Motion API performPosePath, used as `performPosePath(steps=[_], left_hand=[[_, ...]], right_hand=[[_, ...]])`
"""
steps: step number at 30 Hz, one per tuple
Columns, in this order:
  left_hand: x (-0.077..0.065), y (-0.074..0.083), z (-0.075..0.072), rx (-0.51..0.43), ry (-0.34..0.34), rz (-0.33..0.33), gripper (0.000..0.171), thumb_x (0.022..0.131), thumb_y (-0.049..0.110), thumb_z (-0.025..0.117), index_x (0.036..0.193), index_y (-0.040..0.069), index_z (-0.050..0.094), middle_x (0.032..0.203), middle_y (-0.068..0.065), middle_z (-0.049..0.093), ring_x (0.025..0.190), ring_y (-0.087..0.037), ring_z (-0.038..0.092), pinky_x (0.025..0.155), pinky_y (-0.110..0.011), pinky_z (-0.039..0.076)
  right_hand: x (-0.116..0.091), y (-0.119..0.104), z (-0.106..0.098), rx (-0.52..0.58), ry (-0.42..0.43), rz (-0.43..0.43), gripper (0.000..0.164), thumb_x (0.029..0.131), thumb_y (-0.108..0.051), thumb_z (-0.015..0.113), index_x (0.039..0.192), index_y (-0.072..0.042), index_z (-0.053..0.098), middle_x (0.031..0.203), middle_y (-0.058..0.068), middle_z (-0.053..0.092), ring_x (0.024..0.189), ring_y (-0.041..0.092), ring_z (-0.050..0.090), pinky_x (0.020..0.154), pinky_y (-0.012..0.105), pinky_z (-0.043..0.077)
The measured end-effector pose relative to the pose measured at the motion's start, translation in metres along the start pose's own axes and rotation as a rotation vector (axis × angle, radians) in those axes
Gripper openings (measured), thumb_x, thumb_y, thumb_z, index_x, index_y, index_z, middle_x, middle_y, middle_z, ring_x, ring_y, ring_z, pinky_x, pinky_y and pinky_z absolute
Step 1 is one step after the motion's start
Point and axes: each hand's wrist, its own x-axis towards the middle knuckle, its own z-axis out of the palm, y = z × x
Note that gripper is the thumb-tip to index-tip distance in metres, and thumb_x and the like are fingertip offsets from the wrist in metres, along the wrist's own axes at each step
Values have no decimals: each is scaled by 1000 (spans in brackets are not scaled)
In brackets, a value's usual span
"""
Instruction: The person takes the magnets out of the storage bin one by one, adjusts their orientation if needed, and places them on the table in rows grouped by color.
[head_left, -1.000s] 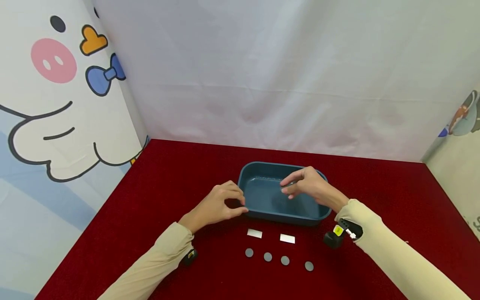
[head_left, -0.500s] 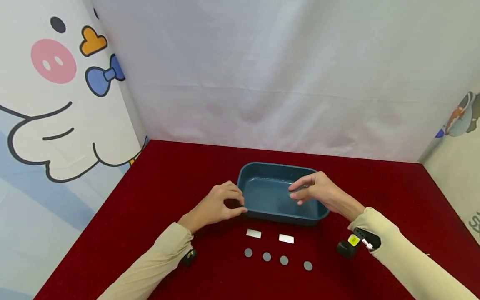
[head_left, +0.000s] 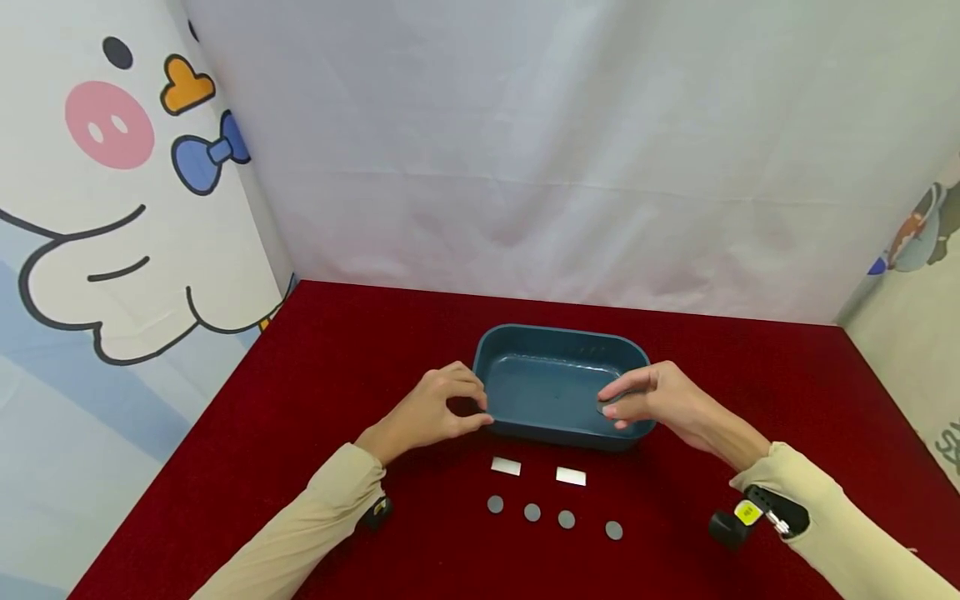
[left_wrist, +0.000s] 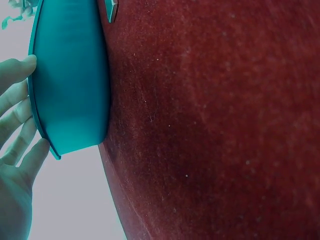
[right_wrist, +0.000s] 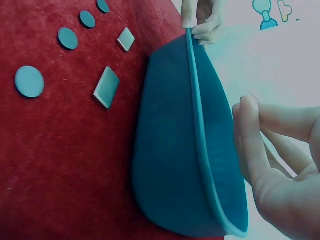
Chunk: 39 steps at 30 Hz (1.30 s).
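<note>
A blue rectangular tub point(head_left: 551, 392) with rounded corners stands on the red cloth. At its near left corner my left hand point(head_left: 438, 410) grips the rim between thumb and fingers, also seen in the left wrist view. Over the tub's right end, my right hand point(head_left: 660, 404) pinches a small grey disc point(head_left: 602, 407) between thumb and fingertips; most of the disc is hidden by the fingers. In front of the tub lie two silvery rectangular plates, a left plate point(head_left: 506, 466) and a right plate point(head_left: 571, 476). Nearer still, several flat grey discs point(head_left: 566, 519) form a loose row.
Red cloth point(head_left: 375, 333) covers the table, reaching back to a plain white curtain point(head_left: 525, 150). To the left hangs a sheet with a cartoon print point(head_left: 112, 208). Each wrist wears a dark strapped camera, such as the right camera point(head_left: 729, 529).
My right hand has moved rightward and nearer to me, from over the tub's middle to its right end, still pinching the disc. The left hand has stayed at the corner.
</note>
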Motion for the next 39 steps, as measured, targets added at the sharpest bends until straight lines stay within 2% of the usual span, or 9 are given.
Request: performPosePath(steps=[8, 16, 25, 34, 39], left_hand=[[-2, -2, 0, 10, -10, -12, 9, 80, 22, 77, 80, 17, 69, 90, 6, 64, 91, -10, 55, 80, -27, 49], [-3, -5, 1, 11, 2, -2, 9, 80, 22, 77, 81, 17, 69, 90, 6, 64, 91, -9, 55, 80, -27, 49], [-2, -4, 3, 8, -8, 1, 9, 81, 22, 77, 81, 17, 69, 90, 6, 63, 90, -9, 54, 79, -26, 49], [0, -3, 3, 2, -2, -3, 11, 80, 22, 77, 83, 14, 70, 91, 5, 64, 91, -9, 55, 80, -26, 49], [0, -1, 2, 3, -5, -5, 12, 80, 23, 77, 83, 15, 70, 92, 5, 64, 91, -9, 54, 79, -26, 49]], right_hand=[[-18, 9, -2, 12, -16, 11, 37, 84, -14, 71, 112, 9, 63, 104, 16, 65, 80, 27, 66, 80, 37, 52], [-31, 18, -3, 67, -13, 33, 34, 86, -12, 69, 112, 9, 63, 94, 12, 69, 79, 24, 67, 80, 39, 52], [-45, 27, -6, 110, -41, 23, 31, 87, -9, 67, 113, 8, 63, 98, 12, 69, 77, 21, 66, 78, 36, 53], [-58, 35, -8, 117, -57, 61, 28, 86, -10, 68, 110, 3, 66, 98, 17, 69, 78, 20, 66, 79, 40, 52], [-63, 40, -5, 126, -65, 70, 28, 85, -9, 70, 109, 4, 66, 98, 22, 68, 82, 24, 67, 79, 39, 53]])
